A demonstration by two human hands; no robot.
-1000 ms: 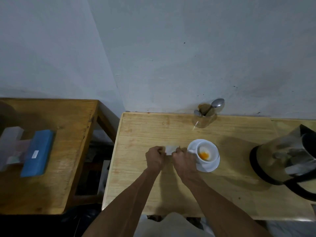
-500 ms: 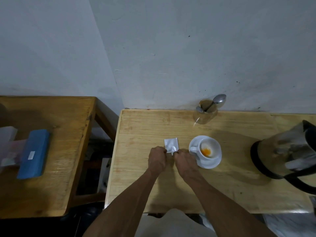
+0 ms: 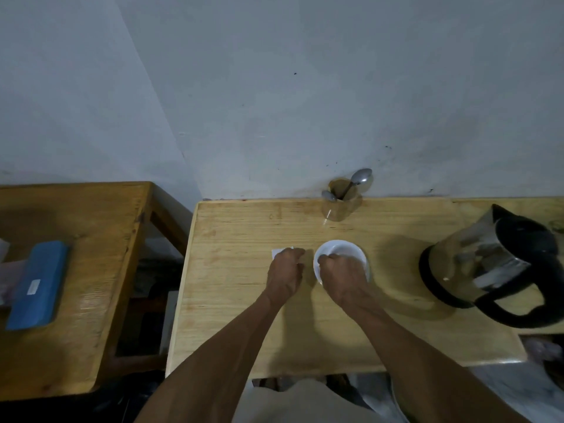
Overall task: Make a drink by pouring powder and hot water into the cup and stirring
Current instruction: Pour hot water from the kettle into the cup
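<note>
A white cup on its saucer [image 3: 341, 246] stands mid-table, and my right hand [image 3: 340, 271] covers most of it. That hand is curled, with its fingers at the cup's left side where the handle is. The cup's inside is hidden. Just left of the saucer lies a small white powder sachet [image 3: 280, 251], flat on the wooden table [image 3: 238, 300]. My left hand [image 3: 286, 271] rests on it with closed fingers and hides most of it. A glass-and-black kettle [image 3: 488, 264] stands at the right.
A glass [image 3: 338, 207] holding spoons [image 3: 361, 177] stands by the wall behind the cup. A second wooden table [image 3: 91, 270] at the left carries a blue box [image 3: 38, 282]. A gap separates the two tables.
My right hand left the sachet and moved right onto the cup, hiding the orange powder inside. My left hand slid forward over the sachet. The camera came closer.
</note>
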